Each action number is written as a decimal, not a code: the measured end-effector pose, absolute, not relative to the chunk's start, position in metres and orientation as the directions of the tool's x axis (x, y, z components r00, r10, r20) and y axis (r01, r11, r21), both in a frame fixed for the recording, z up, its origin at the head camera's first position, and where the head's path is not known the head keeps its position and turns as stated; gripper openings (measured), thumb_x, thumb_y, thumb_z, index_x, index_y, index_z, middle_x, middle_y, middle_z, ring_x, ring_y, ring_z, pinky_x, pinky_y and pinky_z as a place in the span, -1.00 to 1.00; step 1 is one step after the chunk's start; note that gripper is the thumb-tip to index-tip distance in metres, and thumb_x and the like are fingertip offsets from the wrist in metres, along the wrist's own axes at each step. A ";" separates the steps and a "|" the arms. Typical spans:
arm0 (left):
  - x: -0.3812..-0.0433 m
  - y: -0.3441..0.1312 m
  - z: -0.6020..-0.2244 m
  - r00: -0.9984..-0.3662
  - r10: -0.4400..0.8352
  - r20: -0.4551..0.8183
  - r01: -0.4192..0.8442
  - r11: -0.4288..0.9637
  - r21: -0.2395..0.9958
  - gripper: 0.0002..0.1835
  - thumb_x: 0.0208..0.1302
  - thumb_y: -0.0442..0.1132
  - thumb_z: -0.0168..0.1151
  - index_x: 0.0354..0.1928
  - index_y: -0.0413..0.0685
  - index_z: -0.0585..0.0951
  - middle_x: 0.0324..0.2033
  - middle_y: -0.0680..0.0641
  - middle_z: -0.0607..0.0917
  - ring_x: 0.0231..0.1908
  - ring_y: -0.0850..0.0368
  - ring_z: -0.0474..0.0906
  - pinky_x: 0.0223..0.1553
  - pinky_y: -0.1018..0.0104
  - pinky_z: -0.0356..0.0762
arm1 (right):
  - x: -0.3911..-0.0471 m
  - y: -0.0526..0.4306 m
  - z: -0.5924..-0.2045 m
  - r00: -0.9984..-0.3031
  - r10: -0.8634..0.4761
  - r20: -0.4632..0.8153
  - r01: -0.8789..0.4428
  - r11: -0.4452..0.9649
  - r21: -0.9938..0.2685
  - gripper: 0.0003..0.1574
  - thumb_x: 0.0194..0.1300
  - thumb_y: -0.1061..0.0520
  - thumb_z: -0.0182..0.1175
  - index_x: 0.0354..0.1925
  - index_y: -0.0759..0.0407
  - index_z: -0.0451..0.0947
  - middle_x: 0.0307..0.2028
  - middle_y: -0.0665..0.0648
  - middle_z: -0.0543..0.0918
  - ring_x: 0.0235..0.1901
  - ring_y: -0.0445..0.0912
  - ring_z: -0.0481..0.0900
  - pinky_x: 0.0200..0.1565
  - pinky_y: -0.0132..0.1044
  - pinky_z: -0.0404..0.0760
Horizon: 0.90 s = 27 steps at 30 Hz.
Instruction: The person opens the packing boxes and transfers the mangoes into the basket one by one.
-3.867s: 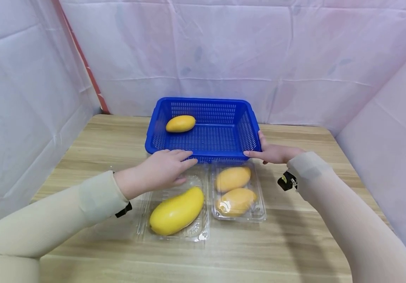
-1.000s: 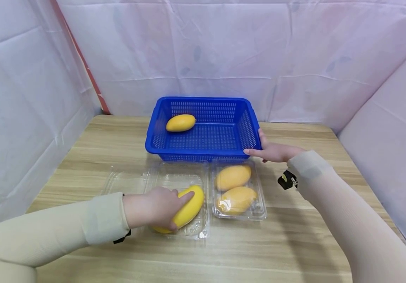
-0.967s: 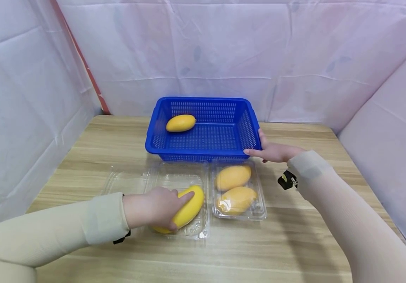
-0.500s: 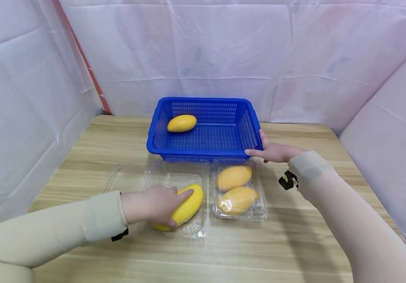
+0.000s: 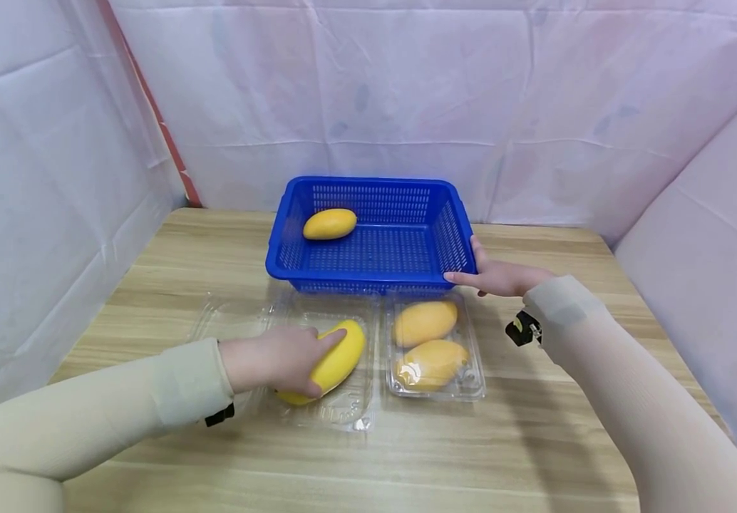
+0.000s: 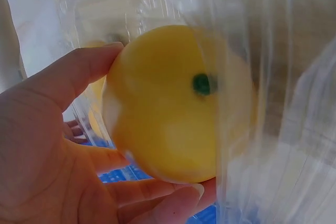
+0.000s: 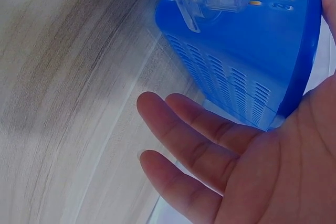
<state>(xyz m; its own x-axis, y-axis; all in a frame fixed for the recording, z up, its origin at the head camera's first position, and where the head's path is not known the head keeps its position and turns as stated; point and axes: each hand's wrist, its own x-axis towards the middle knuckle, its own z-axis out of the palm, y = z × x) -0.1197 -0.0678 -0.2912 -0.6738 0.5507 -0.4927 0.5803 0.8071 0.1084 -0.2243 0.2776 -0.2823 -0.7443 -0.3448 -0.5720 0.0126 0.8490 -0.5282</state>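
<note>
In the head view my left hand (image 5: 288, 358) grips a large yellow mango (image 5: 341, 356) over an opened clear plastic clamshell box (image 5: 362, 406). The left wrist view shows the thumb and fingers curled round the mango (image 6: 163, 108), a green stem spot on its end; part of it lies behind clear plastic. Whether it touches the box floor I cannot tell. My right hand (image 5: 497, 276) rests at the front right corner of a blue basket (image 5: 368, 279), thumb on the rim. In the right wrist view its other fingers (image 7: 189, 140) are loosely extended beside the basket wall.
A smaller mango (image 5: 330, 224) lies at the basket's left. Right of the opened box stands a closed clear box (image 5: 476, 388) with two mangoes (image 5: 433, 363) in it. The opened box's lid (image 5: 230, 317) lies to the left. White cloth walls (image 5: 407, 85) bound the wooden table (image 5: 407, 463).
My left hand came down from near the basket's front rim and took hold of the large mango. Over the last half second the mango moved slightly toward the basket. The right hand stayed put.
</note>
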 end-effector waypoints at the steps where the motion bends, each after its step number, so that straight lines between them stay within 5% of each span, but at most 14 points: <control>1: -0.122 -0.068 -0.291 -0.677 0.544 -0.495 0.573 0.812 0.109 -0.02 -0.03 0.12 0.33 0.43 0.04 0.12 -0.17 -0.16 0.58 -0.42 0.08 0.46 -0.50 0.23 0.42 | -0.224 0.278 -0.282 -0.745 -0.344 -0.571 0.012 0.849 -0.528 0.40 0.22 -0.50 -0.14 0.27 0.22 -0.88 0.35 0.52 -0.46 0.01 0.27 0.47 0.20 0.28 0.02; 20: -0.142 -0.068 -0.295 -0.732 0.480 -0.484 0.479 0.867 0.136 -0.01 0.03 0.17 0.29 0.44 -0.03 0.08 0.07 -0.19 0.53 -0.26 0.01 0.51 -0.25 0.11 0.48 | -0.225 0.278 -0.284 -0.746 -0.355 -0.564 0.005 0.844 -0.537 0.40 0.23 -0.50 -0.13 0.26 0.20 -0.90 0.34 0.52 -0.47 -0.01 0.25 0.49 0.21 0.26 0.03; 27: -0.142 -0.069 -0.295 -0.721 0.496 -0.484 0.501 0.856 0.130 0.00 0.02 0.18 0.29 0.44 0.01 0.06 0.04 -0.18 0.54 -0.34 0.05 0.47 -0.31 0.13 0.45 | -0.225 0.279 -0.285 -0.749 -0.354 -0.560 0.005 0.843 -0.538 0.40 0.23 -0.50 -0.14 0.27 0.21 -0.88 0.35 0.53 -0.44 -0.02 0.26 0.50 0.20 0.27 0.03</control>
<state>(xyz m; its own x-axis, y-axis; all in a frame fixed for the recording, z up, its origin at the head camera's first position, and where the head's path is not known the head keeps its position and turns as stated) -0.1422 -0.0686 -0.2945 -0.7211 0.4958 -0.4840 0.5011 0.8556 0.1299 -0.2248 0.2790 -0.2854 -0.7490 -0.3535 -0.5604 0.0047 0.8429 -0.5380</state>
